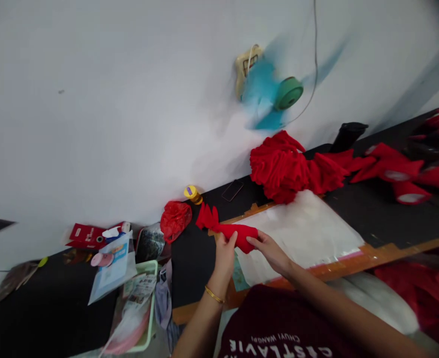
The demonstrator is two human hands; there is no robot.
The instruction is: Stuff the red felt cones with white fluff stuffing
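Cloth (pixel 241 231), red, spans between both hands (pixel 225 249) pinching it, ruffled end beyond the left

Left hand (pixel 225 248) and right hand (pixel 270 249) pinch red cloth piece (pixel 238 232) by white sheet's (pixel 294 236) left end. Red cloth pile (pixel 279 166) behind, smartphone (pixel 233 190) left of pile.
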